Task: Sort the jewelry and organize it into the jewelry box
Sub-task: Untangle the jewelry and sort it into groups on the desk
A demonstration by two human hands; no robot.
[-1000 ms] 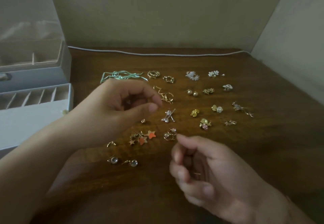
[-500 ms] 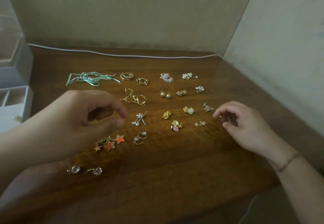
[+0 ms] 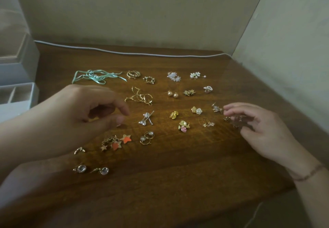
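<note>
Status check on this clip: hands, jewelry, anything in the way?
Left hand empty, hovering. Right hand at blurred earring, grip unclear. Jewelry box far left; path unobstructed.

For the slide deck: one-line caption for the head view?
Left hand hovers over jewelry pieces laid on the wooden table, right hand fingering a small earring; jewelry box at left.

The jewelry box (image 3: 19, 92) is cut off by the left edge of the view, so only a corner of its tray and 2 compartments show. The right hand (image 3: 263, 129) is blurred at the fingertips (image 3: 231, 111), near the tabletop's (image 3: 178, 174) right edge; a small gold piece (image 3: 235, 120) sits among them, too smeared to tell whether it is pinched. The left hand (image 3: 80, 113) covers part of the tabletop beneath it. A tiny item (image 3: 118, 125) under its thumb is too small to make out.
</note>
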